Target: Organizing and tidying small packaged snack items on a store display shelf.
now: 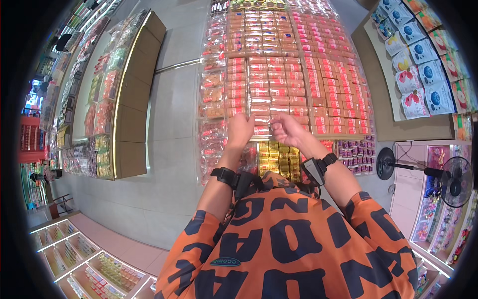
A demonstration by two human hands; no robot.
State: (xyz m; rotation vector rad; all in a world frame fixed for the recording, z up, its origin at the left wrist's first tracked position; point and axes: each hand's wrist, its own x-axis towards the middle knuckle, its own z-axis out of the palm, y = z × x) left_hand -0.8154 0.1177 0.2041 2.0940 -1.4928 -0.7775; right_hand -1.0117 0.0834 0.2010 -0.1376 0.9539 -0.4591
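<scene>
In front of me is a display stand covered in rows of wrapped snack packs (279,92) with red labels and brownish contents, split by transparent plastic dividers (248,86). My left hand (240,130) is at the near end of these rows, fingers curled and thumb up, beside a divider. Just to the right, my right hand (288,129) is over the front packs with its fingertips bent together. A single front pack (261,130) shows between both hands. Whether either hand grips a pack is hidden by the fingers. Gold-wrapped pieces (279,159) fill a lower bin nearer my body.
Bagged snacks (212,93) line the stand's left side; purple-wrapped pieces (356,157) are at its near right. A brown-sided display island (130,112) stands left across the grey floor (171,157). Fruit-printed pouches (435,86) sit on a right-hand stand, near a pedestal fan (455,182).
</scene>
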